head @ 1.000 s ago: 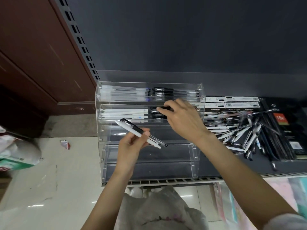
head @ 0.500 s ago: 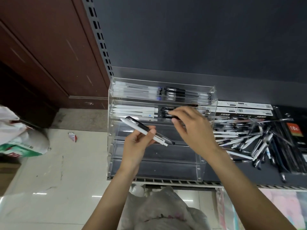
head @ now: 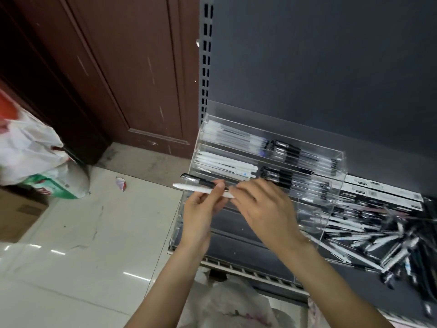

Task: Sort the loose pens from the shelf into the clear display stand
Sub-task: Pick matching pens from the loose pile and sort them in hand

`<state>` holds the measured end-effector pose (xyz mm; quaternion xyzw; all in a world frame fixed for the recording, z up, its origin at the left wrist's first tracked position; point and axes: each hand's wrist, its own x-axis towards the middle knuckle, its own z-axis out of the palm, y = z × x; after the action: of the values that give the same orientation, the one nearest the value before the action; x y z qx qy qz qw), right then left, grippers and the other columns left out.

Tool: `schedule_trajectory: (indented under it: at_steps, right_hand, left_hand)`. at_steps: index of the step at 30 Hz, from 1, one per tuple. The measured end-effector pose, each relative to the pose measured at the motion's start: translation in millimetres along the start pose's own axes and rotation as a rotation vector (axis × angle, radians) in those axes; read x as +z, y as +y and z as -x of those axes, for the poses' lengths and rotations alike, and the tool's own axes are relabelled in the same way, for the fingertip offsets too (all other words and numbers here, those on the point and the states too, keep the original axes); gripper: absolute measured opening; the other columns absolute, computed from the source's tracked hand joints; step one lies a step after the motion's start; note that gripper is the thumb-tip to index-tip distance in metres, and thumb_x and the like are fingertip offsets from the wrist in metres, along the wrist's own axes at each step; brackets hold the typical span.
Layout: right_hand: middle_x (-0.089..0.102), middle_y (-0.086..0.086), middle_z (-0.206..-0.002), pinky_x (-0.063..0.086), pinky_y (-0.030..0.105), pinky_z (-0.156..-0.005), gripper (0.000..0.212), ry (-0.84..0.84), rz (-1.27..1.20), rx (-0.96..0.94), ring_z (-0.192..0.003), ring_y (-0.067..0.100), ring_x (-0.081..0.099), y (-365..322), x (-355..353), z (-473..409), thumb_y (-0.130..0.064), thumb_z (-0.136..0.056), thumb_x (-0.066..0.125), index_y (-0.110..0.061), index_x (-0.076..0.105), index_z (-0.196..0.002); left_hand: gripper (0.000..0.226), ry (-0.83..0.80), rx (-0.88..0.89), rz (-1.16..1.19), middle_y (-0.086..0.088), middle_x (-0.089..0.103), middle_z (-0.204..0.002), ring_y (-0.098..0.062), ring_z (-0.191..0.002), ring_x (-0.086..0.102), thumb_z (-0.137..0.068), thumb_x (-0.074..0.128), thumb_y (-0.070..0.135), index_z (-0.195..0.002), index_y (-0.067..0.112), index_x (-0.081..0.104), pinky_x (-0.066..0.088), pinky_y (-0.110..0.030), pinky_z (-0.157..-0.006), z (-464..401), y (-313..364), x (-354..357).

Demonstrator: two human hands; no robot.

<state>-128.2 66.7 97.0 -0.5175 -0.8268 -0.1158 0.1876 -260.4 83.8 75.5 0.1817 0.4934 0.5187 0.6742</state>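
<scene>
Pinching 2 pens, a white pen [head: 203, 189] and a black pen [head: 197, 181], the left hand [head: 201, 209] holds them before the clear display stand [head: 331, 204] while the right hand [head: 264, 209] grips the white one's end; tugging could drop the black pen to the floor [head: 94, 233].

Brown wooden door [head: 123, 67], white plastic bag [head: 30, 150], cardboard box [head: 19, 216] on tiled floor [head: 82, 256]

Clear glossy plastic display stand [head: 331, 185]; glossy floor tiles [head: 71, 256]
</scene>
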Motion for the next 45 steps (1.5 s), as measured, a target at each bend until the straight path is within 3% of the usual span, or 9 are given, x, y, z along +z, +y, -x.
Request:
schedule_trajectory:
  at_steps: [4, 10, 15, 17, 20, 23, 35, 40, 45]
  right_hand:
    - [0.071, 0.0, -0.088, 0.055, 0.025, -0.064, 0.018, 0.07, -0.019, 0.038, -0.077, 0.015, 0.066, 13.1, 0.2, 6.0, -0.016, -0.079, 0.076, -0.012, 0.074, -0.097]
    - [0.073, 0.004, -0.087, 0.056, 0.029, -0.059, 0.021, 0.193, -0.171, 0.36, -0.069, 0.018, 0.067, 76.3, -12.6, 19.1, -0.025, -0.085, 0.063, -0.015, 0.073, -0.101]
    - [0.074, 0.0, -0.084, 0.051, 0.022, -0.059, 0.017, -0.008, -0.187, 0.305, -0.068, 0.018, 0.068, 58.7, 10.4, -11.1, -0.014, -0.08, 0.072, -0.019, 0.075, -0.097]
    - [0.074, -0.002, -0.086, 0.053, 0.027, -0.059, 0.017, -0.079, -0.211, 0.305, -0.073, 0.019, 0.068, 51.8, 21.0, -18.9, -0.015, -0.084, 0.069, -0.021, 0.074, -0.099]
    - [0.073, -0.002, -0.093, 0.052, 0.034, -0.076, 0.021, -0.141, -0.228, 0.268, -0.085, 0.02, 0.063, 43.5, 32.3, -24.2, -0.015, -0.09, 0.061, -0.02, 0.071, -0.108]
    - [0.071, -0.001, -0.1, 0.047, 0.036, -0.086, 0.022, -0.136, -0.223, 0.246, -0.093, 0.022, 0.058, 37.2, 38.1, -23.7, -0.012, -0.091, 0.059, -0.015, 0.07, -0.11]
    - [0.069, -0.002, -0.096, 0.05, 0.039, -0.08, 0.019, -0.06, -0.198, 0.326, -0.088, 0.021, 0.057, 32.2, 34.7, -7.8, -0.012, -0.088, 0.061, -0.014, 0.07, -0.105]
    - [0.067, -0.007, -0.1, 0.041, 0.026, -0.085, 0.028, -0.04, -0.362, 0.349, -0.095, 0.012, 0.055, 17.2, 9.6, -3.2, -0.029, -0.093, 0.048, -0.018, 0.068, -0.109]
    - [0.069, -0.009, -0.087, 0.048, 0.029, -0.078, 0.013, -0.119, -0.364, 0.404, -0.082, 0.01, 0.062, 4.5, 1.1, 27.2, -0.022, -0.083, 0.07, -0.022, 0.071, -0.096]
  left_hand:
    - [0.011, 0.09, 0.048, 0.077, -0.002, 0.069, -0.081, -0.011, -0.081, 0.068, -0.087, 0.064, 0.015, -0.088, 0.005, 0.067, 0.055, -0.022, -0.078, -4.8, 12.8, -11.7]
    - [0.012, 0.15, 0.184, -0.013, 0.002, 0.069, -0.071, -0.008, -0.076, 0.068, -0.089, 0.063, 0.018, -0.082, 0.008, 0.064, 0.054, -0.018, -0.077, -17.7, 33.5, -38.1]
    - [0.009, 0.097, 0.135, -0.057, -0.003, 0.068, -0.076, -0.01, -0.076, 0.068, -0.089, 0.062, 0.014, -0.085, 0.008, 0.067, 0.053, -0.016, -0.071, -14.4, 21.7, -32.1]
    - [0.009, 0.077, 0.112, -0.069, -0.001, 0.069, -0.076, -0.01, -0.075, 0.068, -0.088, 0.062, 0.014, -0.087, 0.008, 0.068, 0.053, -0.016, -0.071, -13.6, 18.6, -30.4]
    - [0.01, 0.055, 0.096, -0.098, 0.001, 0.07, -0.076, -0.01, -0.076, 0.068, -0.088, 0.062, 0.016, -0.087, 0.009, 0.068, 0.053, -0.016, -0.071, -12.9, 15.5, -30.1]
    - [0.009, 0.041, 0.089, -0.116, 0.002, 0.07, -0.073, -0.009, -0.075, 0.068, -0.089, 0.062, 0.016, -0.088, 0.009, 0.069, 0.053, -0.016, -0.071, -12.6, 13.3, -28.0]
    - [0.009, -0.022, 0.061, -0.156, 0.001, 0.069, -0.075, -0.009, -0.075, 0.068, -0.089, 0.062, 0.014, -0.09, 0.009, 0.069, 0.053, -0.016, -0.071, -12.1, 8.5, -20.7]
    - [0.01, -0.075, 0.09, -0.205, -0.001, 0.07, -0.078, -0.009, -0.077, 0.069, -0.089, 0.061, 0.009, -0.095, 0.009, 0.069, 0.053, -0.016, -0.072, -9.3, 4.3, -18.6]
    - [0.01, -0.162, 0.131, -0.297, 0.002, 0.071, -0.072, -0.009, -0.074, 0.069, -0.087, 0.062, 0.005, -0.096, 0.008, 0.066, 0.053, -0.017, -0.071, -2.0, -10.5, -9.3]
